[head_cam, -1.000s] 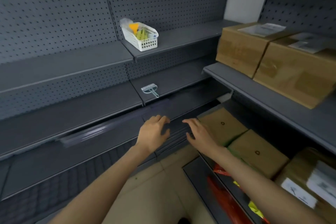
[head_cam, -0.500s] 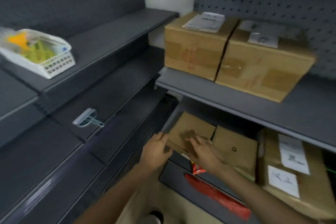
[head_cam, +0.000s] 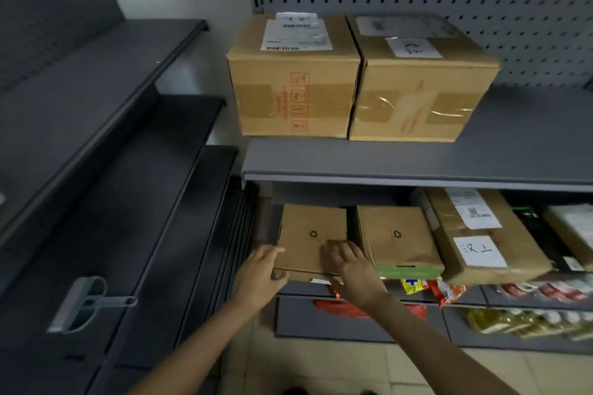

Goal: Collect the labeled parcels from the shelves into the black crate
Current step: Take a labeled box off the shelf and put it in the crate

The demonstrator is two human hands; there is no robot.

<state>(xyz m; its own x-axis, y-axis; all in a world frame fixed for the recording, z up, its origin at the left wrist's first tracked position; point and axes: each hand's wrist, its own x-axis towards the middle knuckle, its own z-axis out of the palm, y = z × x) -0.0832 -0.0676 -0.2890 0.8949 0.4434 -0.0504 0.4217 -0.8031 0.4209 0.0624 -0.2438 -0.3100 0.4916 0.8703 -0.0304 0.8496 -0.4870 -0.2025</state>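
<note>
dim, soft blur; wide-angle edge distortion

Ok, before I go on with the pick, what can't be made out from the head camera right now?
- Black crate: nowhere in the head view.
- Label on the left flat box: only a recycling mark shows; the right hand covers part of the top.
- Left hand: at the box's left edge; fingertips hidden, grip unclear.
- Handwritten label: too blurred to read.
- Rightmost parcel: cut off by the frame edge.
</note>
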